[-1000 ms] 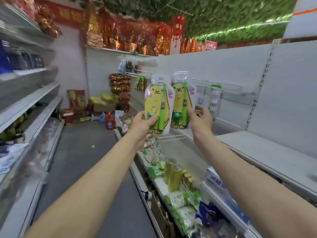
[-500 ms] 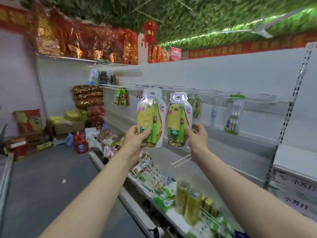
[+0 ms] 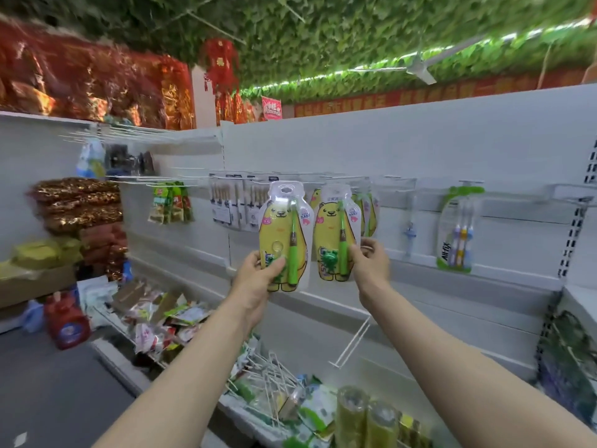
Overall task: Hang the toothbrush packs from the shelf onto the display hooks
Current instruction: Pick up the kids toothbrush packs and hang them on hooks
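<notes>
Hands raised in front of a white display wall, each holding one toothbrush pack upright. The left hand grips the lower left corner of a yellow bear-shaped pack, with the thumb laid across the front beside the green toothbrush inside. The right hand pinches the lower right edge of a matching pack, fingers curled at its side. The two packs stand side by side between the hands, close together. Their tops reach up to a row of white display hooks on the wall; whether either pack is already on a hook cannot be told.

Just behind the right hand's pack, packs of the same yellow kind hang from that row. Left of the left hand hang dark-printed toothbrush packs and, farther left, green packets. Well to the right of the right hand, a pack of three small toothbrushes hangs alone. Below the right hand a bare wire hook juts from the wall, angled downward. Under both forearms, a lower shelf carries loose packets, a heap of white wire hooks and two yellowish bottles. Green leaves cover the ceiling above.
</notes>
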